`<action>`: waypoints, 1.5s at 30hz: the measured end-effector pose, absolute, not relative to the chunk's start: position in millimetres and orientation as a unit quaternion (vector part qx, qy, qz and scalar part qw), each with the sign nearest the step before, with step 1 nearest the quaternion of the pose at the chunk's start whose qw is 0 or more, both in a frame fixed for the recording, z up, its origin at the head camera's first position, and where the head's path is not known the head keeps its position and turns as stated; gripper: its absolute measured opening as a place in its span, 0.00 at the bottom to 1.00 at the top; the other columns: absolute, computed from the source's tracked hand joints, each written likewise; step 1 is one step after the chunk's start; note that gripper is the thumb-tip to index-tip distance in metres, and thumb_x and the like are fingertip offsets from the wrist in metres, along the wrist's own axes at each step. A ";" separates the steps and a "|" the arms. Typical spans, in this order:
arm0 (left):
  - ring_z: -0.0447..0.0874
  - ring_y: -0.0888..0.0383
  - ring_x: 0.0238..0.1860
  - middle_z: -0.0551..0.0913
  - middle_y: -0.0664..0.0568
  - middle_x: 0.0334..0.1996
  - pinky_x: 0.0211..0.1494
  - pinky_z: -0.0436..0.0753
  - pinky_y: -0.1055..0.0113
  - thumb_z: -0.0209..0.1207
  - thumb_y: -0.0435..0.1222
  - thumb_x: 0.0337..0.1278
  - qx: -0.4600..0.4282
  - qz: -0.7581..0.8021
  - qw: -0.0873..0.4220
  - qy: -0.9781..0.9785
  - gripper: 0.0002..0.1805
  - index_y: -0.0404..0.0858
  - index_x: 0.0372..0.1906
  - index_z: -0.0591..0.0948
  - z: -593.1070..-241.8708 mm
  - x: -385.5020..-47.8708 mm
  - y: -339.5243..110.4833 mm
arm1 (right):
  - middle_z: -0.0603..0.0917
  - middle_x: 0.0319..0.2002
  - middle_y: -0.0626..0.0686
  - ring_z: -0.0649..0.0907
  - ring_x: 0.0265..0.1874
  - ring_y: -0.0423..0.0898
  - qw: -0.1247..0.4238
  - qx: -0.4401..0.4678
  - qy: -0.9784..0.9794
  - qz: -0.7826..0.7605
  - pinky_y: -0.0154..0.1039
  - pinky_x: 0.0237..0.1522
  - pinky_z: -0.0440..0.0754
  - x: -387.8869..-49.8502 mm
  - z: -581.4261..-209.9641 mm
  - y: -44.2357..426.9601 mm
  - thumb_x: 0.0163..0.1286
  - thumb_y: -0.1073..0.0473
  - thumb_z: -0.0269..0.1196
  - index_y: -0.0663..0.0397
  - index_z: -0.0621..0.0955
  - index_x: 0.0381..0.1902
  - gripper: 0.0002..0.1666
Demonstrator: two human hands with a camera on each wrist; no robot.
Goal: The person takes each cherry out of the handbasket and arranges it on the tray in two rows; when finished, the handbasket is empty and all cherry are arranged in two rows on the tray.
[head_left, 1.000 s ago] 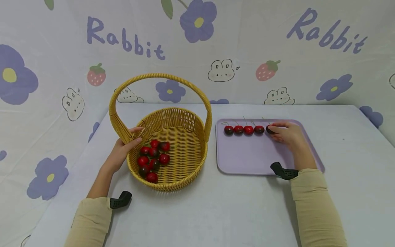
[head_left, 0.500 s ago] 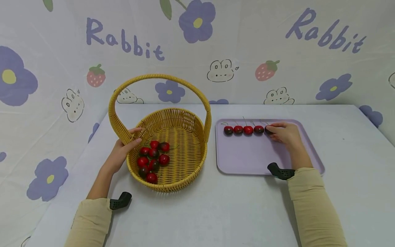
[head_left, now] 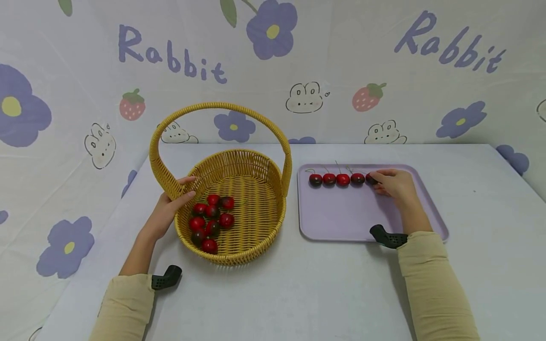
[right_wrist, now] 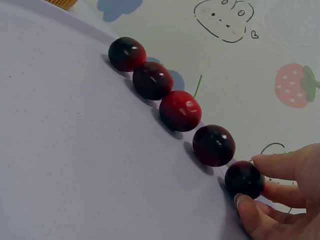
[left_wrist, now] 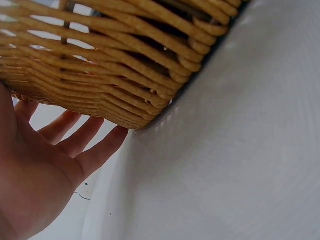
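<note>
A yellow wicker basket with a tall hoop handle stands left of centre, several red and dark cherries lying in its left part. My left hand grips the basket's left rim at the handle's foot; in the left wrist view its fingers lie against the woven side. On the purple tray, several cherries form a row along the far edge. At the row's right end my right hand pinches a dark cherry between thumb and fingers, close to the tray surface.
The white table runs in front of the basket and tray. Behind it hangs a patterned cloth with rabbits, flowers and strawberries. Black wrist devices sit at the left cuff and right cuff.
My right hand has shifted slightly left with its cherry, which now sits closer to its neighbour in the row. My left hand and the basket have stayed in place.
</note>
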State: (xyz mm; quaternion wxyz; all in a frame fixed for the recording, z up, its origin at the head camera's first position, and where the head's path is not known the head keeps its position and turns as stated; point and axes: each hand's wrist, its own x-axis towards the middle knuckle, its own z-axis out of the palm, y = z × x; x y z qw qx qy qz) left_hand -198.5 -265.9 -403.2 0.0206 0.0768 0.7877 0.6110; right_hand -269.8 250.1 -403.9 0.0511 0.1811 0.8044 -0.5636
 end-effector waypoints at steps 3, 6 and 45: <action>0.58 0.44 0.68 0.61 0.42 0.68 0.67 0.56 0.44 0.53 0.42 0.68 0.078 0.610 0.021 0.788 0.29 0.34 0.68 0.63 -402.7 -198.3 -265.6 | 0.75 0.51 0.62 0.79 0.21 0.33 0.053 0.184 0.804 -0.564 0.27 0.31 0.80 -269.6 -403.8 249.6 0.70 0.57 0.59 0.71 0.70 0.62 0.28; 0.58 0.44 0.68 0.61 0.42 0.68 0.67 0.56 0.44 0.52 0.42 0.68 0.078 0.610 0.021 0.789 0.29 0.34 0.68 0.63 -402.3 -198.1 -265.3 | 0.75 0.49 0.61 0.79 0.20 0.33 0.049 0.187 0.798 -0.571 0.27 0.30 0.80 -269.2 -403.8 249.5 0.70 0.58 0.58 0.70 0.70 0.62 0.28; 0.59 0.43 0.67 0.62 0.40 0.68 0.68 0.56 0.45 0.52 0.42 0.68 0.074 0.617 0.022 0.783 0.29 0.33 0.68 0.63 -402.8 -198.6 -265.0 | 0.79 0.33 0.55 0.79 0.19 0.33 0.033 0.146 0.818 -0.556 0.29 0.28 0.81 -269.1 -404.7 248.7 0.70 0.60 0.58 0.73 0.72 0.58 0.25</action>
